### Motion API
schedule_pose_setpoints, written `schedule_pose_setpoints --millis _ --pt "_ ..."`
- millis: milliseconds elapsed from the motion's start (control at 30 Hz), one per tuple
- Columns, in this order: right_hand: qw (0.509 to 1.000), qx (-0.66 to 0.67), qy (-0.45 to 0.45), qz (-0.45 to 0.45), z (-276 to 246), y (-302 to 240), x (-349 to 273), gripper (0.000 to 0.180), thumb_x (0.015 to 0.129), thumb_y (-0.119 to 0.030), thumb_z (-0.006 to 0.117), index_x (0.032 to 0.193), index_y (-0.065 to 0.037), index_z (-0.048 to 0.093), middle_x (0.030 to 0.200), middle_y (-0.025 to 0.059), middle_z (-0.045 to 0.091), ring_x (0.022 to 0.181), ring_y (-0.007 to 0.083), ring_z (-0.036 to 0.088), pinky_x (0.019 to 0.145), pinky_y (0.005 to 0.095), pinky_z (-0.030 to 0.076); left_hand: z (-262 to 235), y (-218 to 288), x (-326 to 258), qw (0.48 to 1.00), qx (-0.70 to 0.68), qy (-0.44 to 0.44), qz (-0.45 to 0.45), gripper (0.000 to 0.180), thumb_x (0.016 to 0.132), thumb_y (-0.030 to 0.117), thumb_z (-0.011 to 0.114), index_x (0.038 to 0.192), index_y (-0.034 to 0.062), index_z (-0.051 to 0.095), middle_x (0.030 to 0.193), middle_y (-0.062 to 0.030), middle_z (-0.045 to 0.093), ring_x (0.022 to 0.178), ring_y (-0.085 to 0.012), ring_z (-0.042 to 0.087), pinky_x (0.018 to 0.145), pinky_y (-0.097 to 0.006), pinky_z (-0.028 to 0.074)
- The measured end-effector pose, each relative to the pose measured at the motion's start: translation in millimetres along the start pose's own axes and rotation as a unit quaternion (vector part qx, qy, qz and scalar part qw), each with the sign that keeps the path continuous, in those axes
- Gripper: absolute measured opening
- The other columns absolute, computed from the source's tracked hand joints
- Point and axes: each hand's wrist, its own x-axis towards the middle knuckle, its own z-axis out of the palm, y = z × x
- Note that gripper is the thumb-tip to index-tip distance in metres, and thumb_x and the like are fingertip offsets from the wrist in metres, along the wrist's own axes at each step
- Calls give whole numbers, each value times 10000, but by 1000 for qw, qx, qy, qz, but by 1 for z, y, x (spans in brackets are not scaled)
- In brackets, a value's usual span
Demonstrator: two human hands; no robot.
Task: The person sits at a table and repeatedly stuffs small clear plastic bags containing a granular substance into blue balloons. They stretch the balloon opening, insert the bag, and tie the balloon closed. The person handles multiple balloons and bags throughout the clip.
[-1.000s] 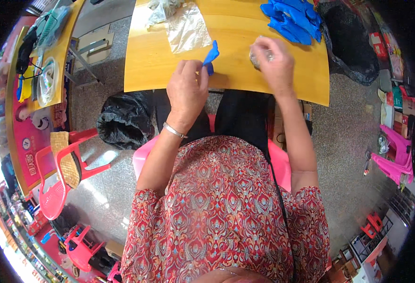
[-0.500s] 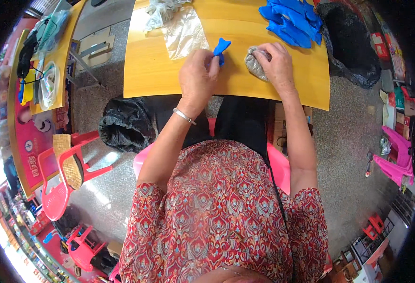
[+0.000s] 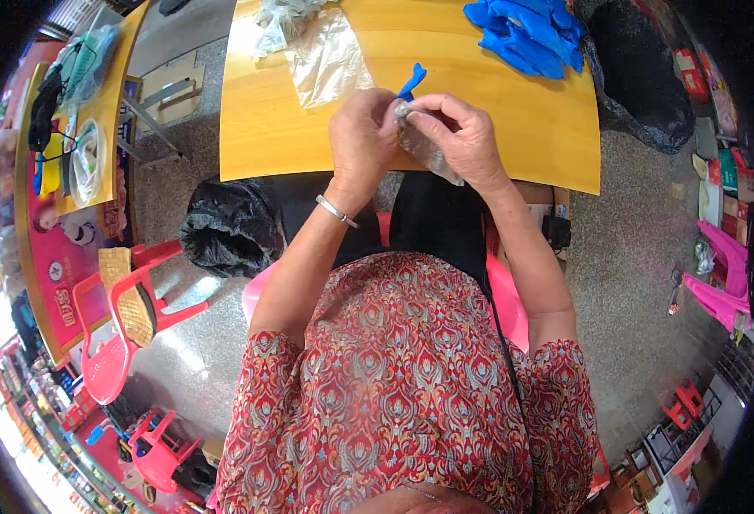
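Observation:
Over the near part of the yellow table point(image 3: 266, 137) my two hands meet. My left hand point(image 3: 362, 133) pinches a small blue piece point(image 3: 412, 80) of soft, flexible material, whose end sticks up past the fingers. My right hand point(image 3: 463, 141) is closed on a small greyish see-through plastic bag point(image 3: 427, 152), its gathered top up against my left fingertips. The bag's lower part hangs down by the table's near edge. Fingers cover where the blue piece and the bag meet, so I cannot tell whether they are joined.
A pile of similar blue pieces point(image 3: 527, 36) lies at the table's far right. Flat clear plastic point(image 3: 330, 64) and crumpled clear bags point(image 3: 284, 24) lie far left. Black bags stand beside the table, one at the right point(image 3: 638, 73), one at the lower left point(image 3: 227, 227). A red chair point(image 3: 124, 317) stands left.
My right hand has moved left, lifting the plastic bag off the table and bringing it to my left fingers. My left hand has barely moved and keeps the blue piece.

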Motion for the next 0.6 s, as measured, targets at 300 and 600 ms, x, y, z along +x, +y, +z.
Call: schedule_pose_setpoints --millis 300,600 --pt "998 -65 8 0 -1 13 3 114 790 -67 702 901 -38 694 813 29 617 697 98 574 643 229 468 -6 0 -11 998 -21 2 65 98 786 8 652 880 3 626 781 -140 612 662 -257 631 617 -329 499" --pt "989 94 -34 107 -9 12 5 202 845 -38 661 1035 3 606 960 35 635 857 74 589 767 225 494 -8 0 -8 989 -48 -29 135 99 789 -23 630 880 11 610 787 -122 605 682 -243 635 626 -315 503"
